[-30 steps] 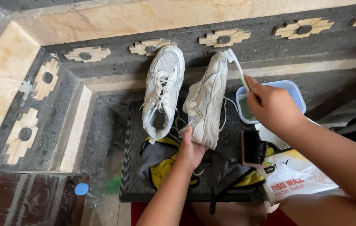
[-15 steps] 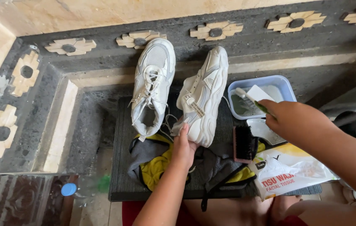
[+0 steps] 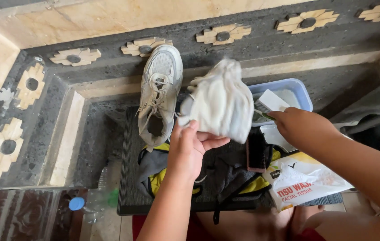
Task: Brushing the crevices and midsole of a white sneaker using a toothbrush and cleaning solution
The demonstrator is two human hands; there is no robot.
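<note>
1. Running behind everything was a dark stone ledge (image 3: pixel 109 76) with cream flower inlays, its step dropping to a grey mat (image 3: pixel 129 178) where the work lay.
2. A grey and yellow cloth (image 3: pixel 225 178) was spread over the mat, crumpled, under both forearms.
3. The shoe (image 3: pixel 221 100) in hand was white, blurred, lifted sole-up above the cloth, just right of its mate. It looked light and fairly stiff in the sole but soft in the upper, so a hold at the heel or around the midsole would likely serve best; a wet sole might be slippery.
4. The second shoe (image 3: pixel 158 93) stood apart on the mat, toe against the ledge, laces loose.
5. A tissue pack (image 3: pixel 306 183), white and yellow, lay at the mat's right edge.
6. A blue tub (image 3: pixel 304 91) sat beside the lifted shoe, holding what looked like cloudy water.
7. The left hand (image 3: pixel 190 149) gripped the lifted shoe from below, fingers closed about its heel end.
8. The right hand (image 3: pixel 299 127) was closed around a toothbrush (image 3: pixel 268 105), whose white head hung over the tub.
9. A dark brush (image 3: pixel 257 154) lay on the cloth between the hands.
10. A blue cap (image 3: pixel 76 203) sat by the mat's left corner.
</note>
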